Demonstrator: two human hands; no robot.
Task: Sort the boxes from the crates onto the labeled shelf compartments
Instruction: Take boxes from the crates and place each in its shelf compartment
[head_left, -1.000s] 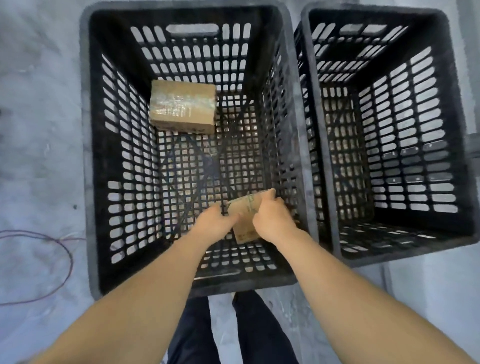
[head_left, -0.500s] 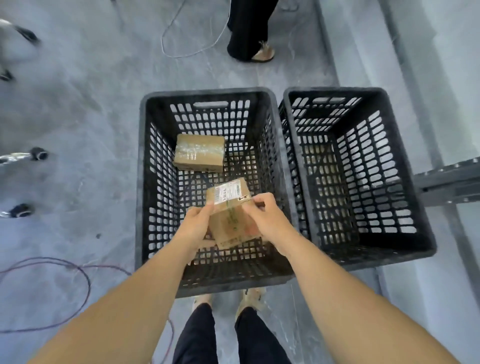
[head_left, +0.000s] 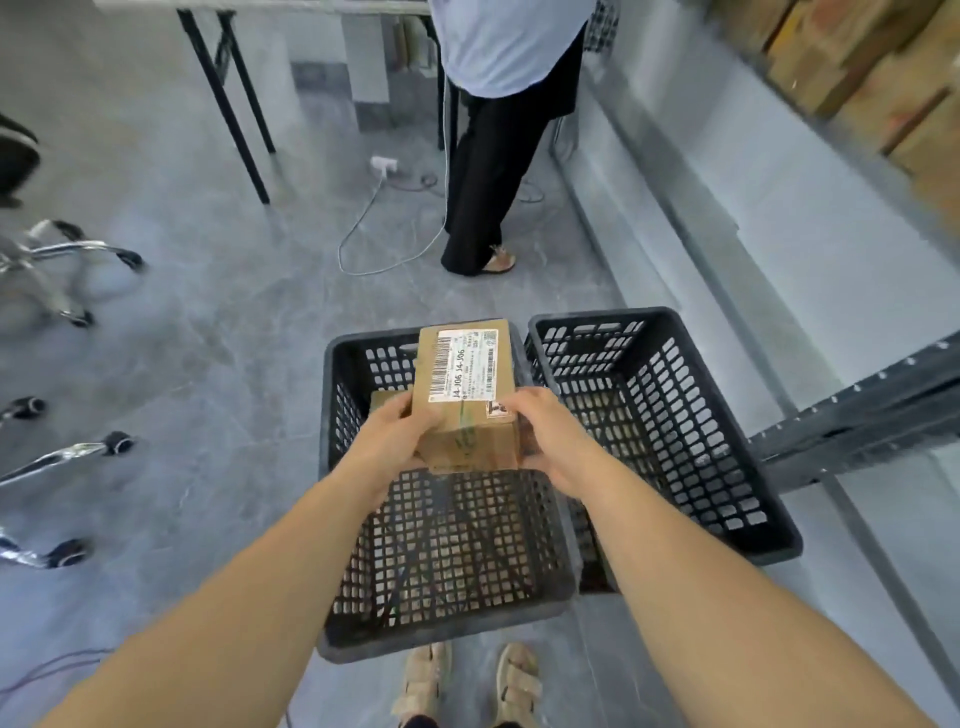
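Now the left hand (head_left: 397, 441) and right hand (head_left: 545, 436) are gripping one labelled box (head_left: 467, 395) above the crate (head_left: 447, 631); a second box (head_left: 387, 401) is waiting inside, unshelved.

Grey marbled floor (head_left: 234, 338) all round. Up top another person (head_left: 498, 156) stands in black trousers, a pale top and a tan sandal (head_left: 500, 261), right beside a dark-legged table (head_left: 228, 98). A white power strip (head_left: 383, 164) lies near their feet, with a white cable (head_left: 363, 228) looping off it. Chrome chair bases (head_left: 62, 260) with black casters sit on the left. At the bottom edge there's a pair of beige sandals (head_left: 519, 680).
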